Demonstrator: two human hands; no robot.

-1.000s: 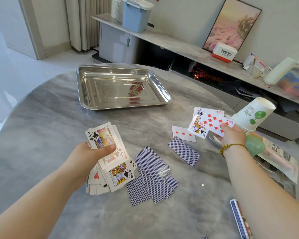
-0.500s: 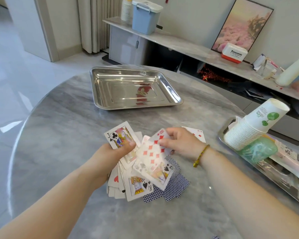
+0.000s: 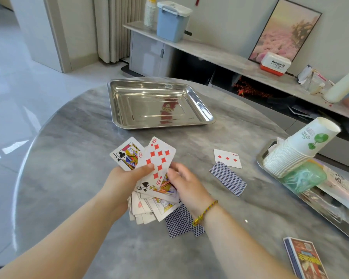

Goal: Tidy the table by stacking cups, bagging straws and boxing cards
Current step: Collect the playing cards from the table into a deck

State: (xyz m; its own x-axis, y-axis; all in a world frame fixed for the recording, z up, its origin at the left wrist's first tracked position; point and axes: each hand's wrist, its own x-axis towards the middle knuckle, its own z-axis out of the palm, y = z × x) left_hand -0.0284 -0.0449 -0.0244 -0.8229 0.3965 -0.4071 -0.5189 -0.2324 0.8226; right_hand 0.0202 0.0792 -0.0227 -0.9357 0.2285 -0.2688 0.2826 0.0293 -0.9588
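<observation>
Left hand grips cards under its thumb; right hand alongside, fingers loosely bent

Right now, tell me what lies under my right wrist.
Face-down blue-backed cards on the table; the wrist of the right hand covers part, so their count is unclear.

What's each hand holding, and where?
The left hand grips the bundle of cards at its left edge, thumb on the ten of diamonds. The right hand touches the bundle's right side; a grip cannot be told.

open table left; cup stack probably blocks right.
</observation>
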